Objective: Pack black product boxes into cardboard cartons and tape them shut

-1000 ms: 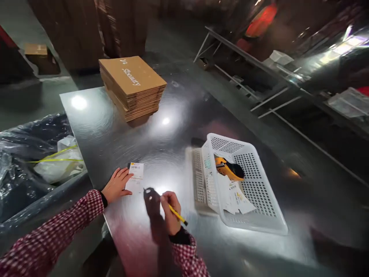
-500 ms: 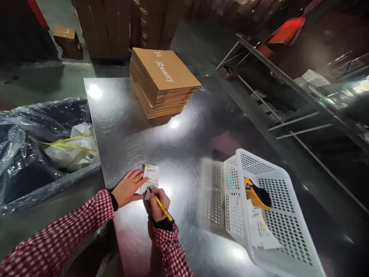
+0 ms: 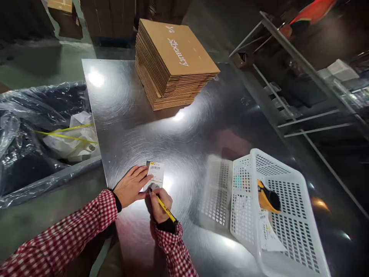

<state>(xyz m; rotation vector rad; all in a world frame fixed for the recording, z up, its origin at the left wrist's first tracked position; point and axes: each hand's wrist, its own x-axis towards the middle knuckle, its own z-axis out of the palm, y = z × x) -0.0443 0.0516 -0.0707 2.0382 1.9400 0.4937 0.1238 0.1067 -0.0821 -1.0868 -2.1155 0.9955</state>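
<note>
A white barcode label (image 3: 157,173) lies on the metal table (image 3: 132,134). My left hand (image 3: 132,186) rests flat with fingers stretched, its fingertips on the label's left edge. In my right hand (image 3: 161,204) is a yellow and black pen (image 3: 165,209), held in a writing grip. Its dark tip meets the lower part of the label. What is written there is too small to make out.
A stack of flat cardboard boxes (image 3: 178,61) stands at the table's back. At right is a white perforated basket (image 3: 296,177) holding an orange and black tool (image 3: 268,197) and labels (image 3: 269,236). A plastic-lined bin (image 3: 46,165) borders the left edge; metal racks (image 3: 311,69) stand beyond.
The view has shifted, so the box stack sits higher and the basket farther right. The right hand and pen have shifted slightly at the label; the left hand still rests beside it.
</note>
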